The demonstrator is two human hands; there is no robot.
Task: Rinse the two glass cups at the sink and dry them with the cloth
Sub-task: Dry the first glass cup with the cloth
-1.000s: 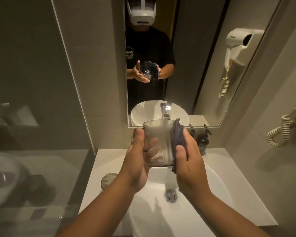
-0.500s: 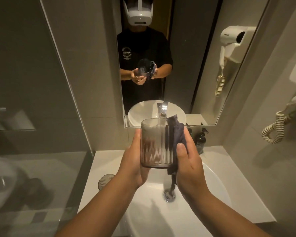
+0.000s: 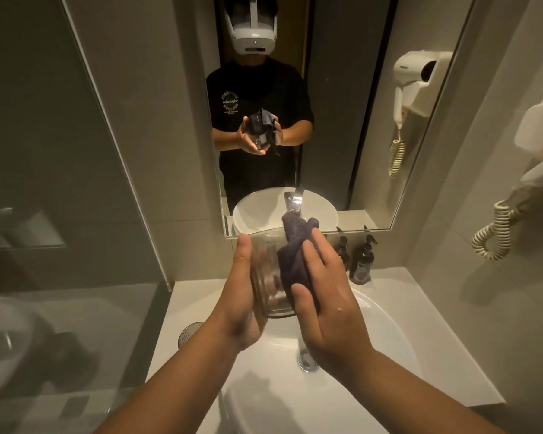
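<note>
I hold a clear ribbed glass cup upright above the white sink. My left hand grips its left side and base. My right hand presses a dark blue cloth against the cup's right side, with the cloth bunched over the rim. The second glass cup stands on the counter left of the basin, mostly hidden behind my left wrist.
The drain lies below my hands. Two dark pump bottles stand at the back of the counter. A mirror hangs above, a wall hair dryer is on the right, and a glass partition is on the left.
The cloth has moved from the cup's right edge further over its side and rim. My right hand now spreads flatter on it, and the cup sits lower in my left palm.
</note>
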